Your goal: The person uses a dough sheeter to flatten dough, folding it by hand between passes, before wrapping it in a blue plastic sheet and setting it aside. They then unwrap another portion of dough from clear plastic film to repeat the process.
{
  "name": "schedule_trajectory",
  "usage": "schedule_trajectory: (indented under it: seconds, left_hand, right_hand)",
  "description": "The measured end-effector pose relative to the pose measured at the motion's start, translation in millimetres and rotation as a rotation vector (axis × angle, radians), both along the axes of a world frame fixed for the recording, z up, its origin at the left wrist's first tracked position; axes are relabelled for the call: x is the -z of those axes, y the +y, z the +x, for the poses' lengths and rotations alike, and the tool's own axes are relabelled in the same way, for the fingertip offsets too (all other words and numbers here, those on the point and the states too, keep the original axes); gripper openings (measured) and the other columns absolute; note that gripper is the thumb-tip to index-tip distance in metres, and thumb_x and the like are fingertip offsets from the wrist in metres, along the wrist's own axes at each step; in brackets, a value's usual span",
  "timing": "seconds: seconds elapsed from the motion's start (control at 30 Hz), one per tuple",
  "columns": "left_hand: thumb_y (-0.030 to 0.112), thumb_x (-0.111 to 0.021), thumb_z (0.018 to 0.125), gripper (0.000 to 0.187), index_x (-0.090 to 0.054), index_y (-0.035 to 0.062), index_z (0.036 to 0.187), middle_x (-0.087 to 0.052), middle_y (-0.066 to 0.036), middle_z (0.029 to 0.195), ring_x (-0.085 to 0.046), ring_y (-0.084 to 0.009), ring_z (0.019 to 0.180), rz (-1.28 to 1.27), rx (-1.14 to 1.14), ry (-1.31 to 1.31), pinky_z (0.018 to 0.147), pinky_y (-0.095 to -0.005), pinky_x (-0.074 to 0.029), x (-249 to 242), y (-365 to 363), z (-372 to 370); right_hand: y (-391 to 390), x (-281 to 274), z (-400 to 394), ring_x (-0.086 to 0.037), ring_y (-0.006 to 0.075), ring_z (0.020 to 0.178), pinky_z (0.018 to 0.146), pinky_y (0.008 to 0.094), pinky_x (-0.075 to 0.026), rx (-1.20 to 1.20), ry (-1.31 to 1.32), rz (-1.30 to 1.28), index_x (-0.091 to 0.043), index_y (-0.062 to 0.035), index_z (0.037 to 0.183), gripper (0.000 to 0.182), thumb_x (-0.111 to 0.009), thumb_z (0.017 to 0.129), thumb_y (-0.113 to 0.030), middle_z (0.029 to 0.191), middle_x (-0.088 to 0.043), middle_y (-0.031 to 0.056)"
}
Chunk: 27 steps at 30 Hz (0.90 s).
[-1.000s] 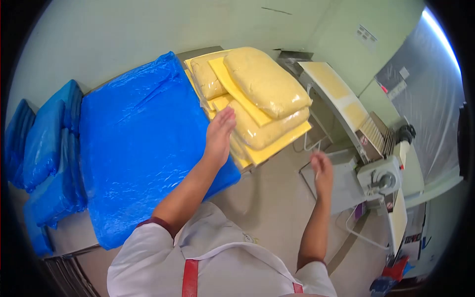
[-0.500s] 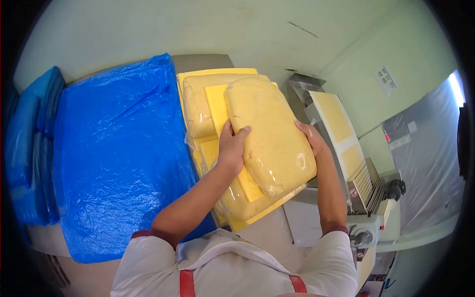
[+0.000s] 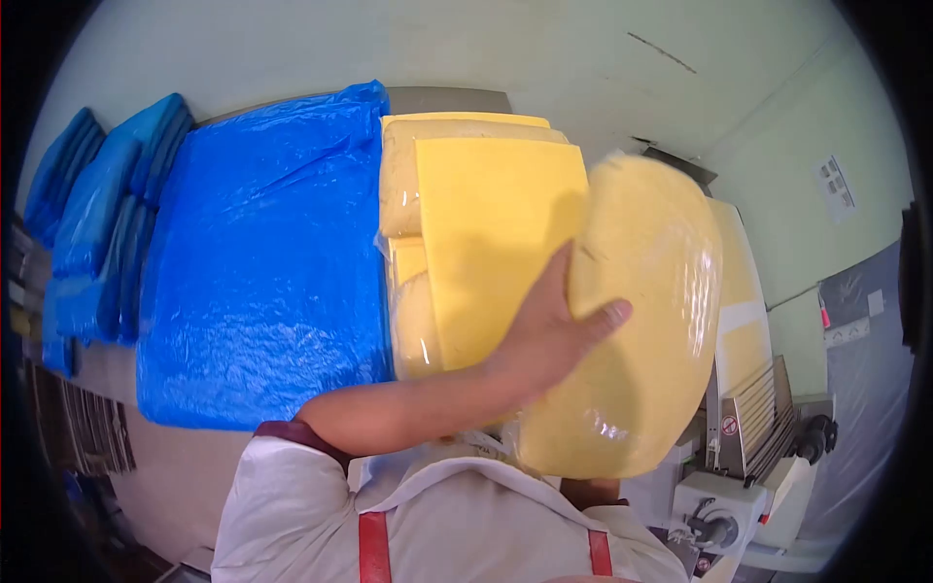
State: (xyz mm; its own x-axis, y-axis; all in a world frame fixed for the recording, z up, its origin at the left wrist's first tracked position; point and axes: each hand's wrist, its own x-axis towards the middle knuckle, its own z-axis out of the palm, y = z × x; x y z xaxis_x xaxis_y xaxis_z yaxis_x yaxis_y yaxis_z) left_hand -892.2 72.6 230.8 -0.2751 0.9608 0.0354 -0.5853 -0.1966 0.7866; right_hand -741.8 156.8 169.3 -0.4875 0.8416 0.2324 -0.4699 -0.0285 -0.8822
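A large slab of pale yellow dough point(image 3: 651, 291) in clear plastic is held up and tilted, to the right of the stack. My left hand point(image 3: 559, 325) grips its left edge, thumb lying on the face. Behind the slab, my right hand is hidden; only a bit of the right arm point(image 3: 595, 492) shows below it. Left of the slab lies a flat yellow sheet point(image 3: 496, 223) on top of the stack. More wrapped dough slabs point(image 3: 400, 185) stick out from under that sheet.
A big blue plastic-wrapped bundle point(image 3: 262, 262) covers the table's left part. Blue wrapped packs point(image 3: 97, 223) stand farther left. On the right is a machine point(image 3: 714, 515) with a slatted guard point(image 3: 758, 418) and a sloped surface carrying yellow sheet. A wall point(image 3: 544, 58) runs behind.
The dough slab has been lifted off the stack and moved right, now tilted. This uncovers the yellow sheet. My right hand has gone from the slab's right edge to out of sight behind it.
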Motion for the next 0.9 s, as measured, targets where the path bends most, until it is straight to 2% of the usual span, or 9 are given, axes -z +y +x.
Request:
schedule_trajectory:
  seconds: [0.17,0.27,0.37,0.47,0.57,0.67,0.73,0.9]
  left_hand:
    - [0.016,-0.068,0.087,0.076,-0.021,0.001,0.146,-0.045,-0.015,0.135,-0.043,-0.0231,0.126,-0.057,0.19,0.157,0.105,-0.035,-0.037,25,35,115]
    - [0.022,-0.067,0.088,0.077,-0.022,0.0013,0.146,-0.042,-0.015,0.138,-0.042,-0.0224,0.128,0.031,0.353,0.145,0.105,-0.0342,-0.037,46,51,190]
    - [0.029,-0.067,0.088,0.072,-0.029,0.0009,0.143,-0.046,-0.016,0.137,-0.047,-0.0232,0.125,-0.223,0.757,-0.162,0.102,-0.0368,-0.041,115,66,276]
    - [0.034,-0.066,0.088,0.069,-0.034,0.0008,0.14,-0.051,-0.016,0.131,-0.055,-0.0248,0.116,-0.481,0.934,-0.261,0.095,-0.0384,-0.049,156,92,337]
    - [0.035,-0.066,0.088,0.067,-0.037,-0.0008,0.137,-0.056,-0.016,0.124,-0.061,-0.0252,0.107,-0.511,0.961,-0.302,0.088,-0.0392,-0.054,153,130,381]
    - [0.035,-0.066,0.089,0.065,-0.038,-0.0023,0.135,-0.057,-0.017,0.122,-0.06,-0.0258,0.108,-0.574,0.971,-0.289,0.089,-0.0394,-0.053,157,165,413]
    - [0.034,-0.065,0.089,0.062,-0.042,-0.0029,0.133,-0.058,-0.016,0.12,-0.061,-0.0246,0.107,-0.529,0.992,-0.24,0.087,-0.0388,-0.053,159,194,425]
    - [0.035,-0.065,0.089,0.058,-0.047,-0.003,0.129,-0.059,-0.016,0.12,-0.061,-0.0232,0.106,-0.48,1.082,-0.337,0.085,-0.037,-0.053,184,316,458]
  right_hand:
    - [-1,49,116,-0.062,0.0149,0.079,0.068,0.0278,-0.05,0.09,0.012,-0.156,-0.062,0.0034,0.106,0.033,-0.06,0.088,-0.024,0.092,-0.066,0.0076]
    - [8,76,210,-0.062,0.0153,0.08,0.069,0.0282,-0.05,0.193,0.025,-0.227,-0.061,0.0031,0.107,0.033,-0.06,0.088,-0.024,0.093,-0.066,0.0075]
    - [13,95,305,-0.062,0.0156,0.081,0.07,0.0286,-0.05,0.366,0.061,-0.291,-0.061,0.0028,0.108,0.033,-0.059,0.089,-0.023,0.094,-0.065,0.0075]
    - [17,103,376,-0.062,0.016,0.083,0.071,0.029,-0.05,0.563,0.101,-0.352,-0.06,0.0025,0.109,0.032,-0.058,0.089,-0.023,0.095,-0.065,0.0075]
    - [31,107,427,-0.062,0.0164,0.084,0.072,0.0293,-0.051,0.696,0.148,-0.376,-0.06,0.0022,0.11,0.032,-0.058,0.089,-0.023,0.096,-0.065,0.0075]
    - [51,110,465,-0.062,0.0168,0.085,0.073,0.0297,-0.051,0.782,0.211,-0.398,-0.059,0.0019,0.111,0.032,-0.057,0.09,-0.022,0.097,-0.065,0.0074]
    - [72,113,480,-0.062,0.017,0.086,0.073,0.03,-0.051,0.807,0.249,-0.413,-0.059,0.0017,0.112,0.032,-0.056,0.09,-0.022,0.098,-0.064,0.0074]
    - [157,129,492,-0.062,0.0177,0.088,0.075,0.0307,-0.051,0.806,0.343,-0.458,-0.058,0.0012,0.113,0.032,-0.055,0.091,-0.021,0.099,-0.064,0.0074]
